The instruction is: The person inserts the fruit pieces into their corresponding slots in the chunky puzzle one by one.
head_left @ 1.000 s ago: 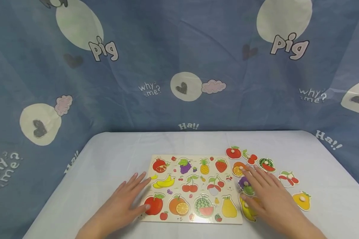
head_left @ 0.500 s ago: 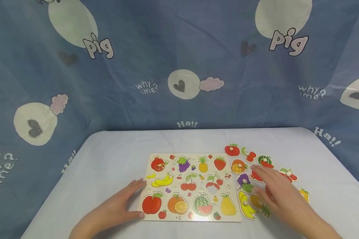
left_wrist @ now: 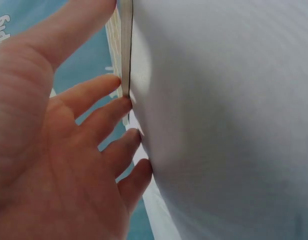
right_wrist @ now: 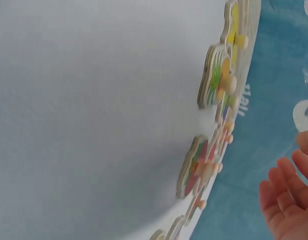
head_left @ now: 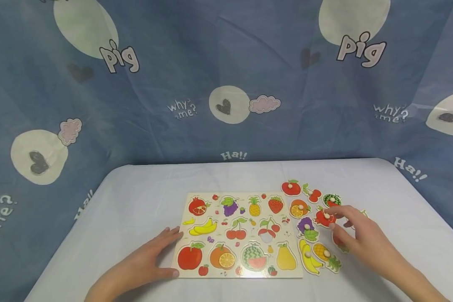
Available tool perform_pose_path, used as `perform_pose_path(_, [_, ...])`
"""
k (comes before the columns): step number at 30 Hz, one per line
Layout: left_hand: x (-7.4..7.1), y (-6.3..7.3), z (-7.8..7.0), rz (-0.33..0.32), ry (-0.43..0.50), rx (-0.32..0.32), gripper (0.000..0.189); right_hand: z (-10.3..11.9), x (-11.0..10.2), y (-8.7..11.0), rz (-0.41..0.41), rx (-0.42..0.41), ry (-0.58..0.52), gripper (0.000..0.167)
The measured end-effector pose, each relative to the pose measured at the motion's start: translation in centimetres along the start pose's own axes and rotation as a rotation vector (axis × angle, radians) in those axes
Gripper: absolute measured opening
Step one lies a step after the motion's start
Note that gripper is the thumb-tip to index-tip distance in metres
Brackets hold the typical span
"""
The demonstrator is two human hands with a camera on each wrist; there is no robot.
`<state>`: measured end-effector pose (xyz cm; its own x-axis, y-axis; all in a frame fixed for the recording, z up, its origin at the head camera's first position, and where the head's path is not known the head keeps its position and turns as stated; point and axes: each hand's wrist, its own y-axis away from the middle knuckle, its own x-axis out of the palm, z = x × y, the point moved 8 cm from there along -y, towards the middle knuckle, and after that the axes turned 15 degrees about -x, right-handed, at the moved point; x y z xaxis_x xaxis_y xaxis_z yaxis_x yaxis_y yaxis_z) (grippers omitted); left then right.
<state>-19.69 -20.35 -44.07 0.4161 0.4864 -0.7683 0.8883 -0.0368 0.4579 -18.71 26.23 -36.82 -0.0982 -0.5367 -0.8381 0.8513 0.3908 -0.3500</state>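
Note:
A wooden fruit puzzle board (head_left: 219,235) lies flat on the white table. My left hand (head_left: 145,260) touches its left edge with fingertips and thumb; in the left wrist view those fingers (left_wrist: 106,117) extend to the board's side (left_wrist: 126,50). To the right, my right hand (head_left: 370,239) hovers over the loose pieces, thumb and index finger apart near the knob of the pomegranate piece (head_left: 321,220). In the right wrist view that hand (right_wrist: 291,197) stands clear of the pieces, holding nothing. Part of the strawberry-like red piece (head_left: 338,242) is hidden beneath it.
Knobbed pieces crowd the board's right side: apple (head_left: 290,188), cherries (head_left: 315,195), watermelon (head_left: 330,200), orange (head_left: 298,212), grapes (head_left: 310,235), bananas (head_left: 307,259) and pineapple (head_left: 329,259). A blue printed cloth (head_left: 196,138) hangs behind the table (head_left: 147,188).
My right hand has drawn back to the right and its thumb and index finger now stand near the pomegranate piece, uncovering the pineapple piece. My left hand has slid off the board's face to its left edge.

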Motion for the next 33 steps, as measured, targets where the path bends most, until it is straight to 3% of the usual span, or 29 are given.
perform_pose_path(8, [0.0, -0.1, -0.1, 0.002, 0.003, 0.020, 0.091, -2.1, 0.3, -0.7, 0.025, 0.047, -0.063, 0.031])
perform_pose_path(17, [0.0, 0.0, -0.2, 0.005, 0.015, 0.025, 0.091, -4.3, 0.7, -1.2, 0.108, 0.076, -0.095, 0.030])
perform_pose_path(30, [0.0, -0.1, 0.0, 0.005, 0.015, 0.023, 0.091, -5.5, 1.6, -2.4, 0.189, -0.071, -0.142, 0.026])
perform_pose_path(33, [0.1, -0.1, 0.1, 0.004, 0.010, 0.014, 0.091, -6.0, 2.0, -2.5, 0.233, -0.039, -0.189, 0.022])
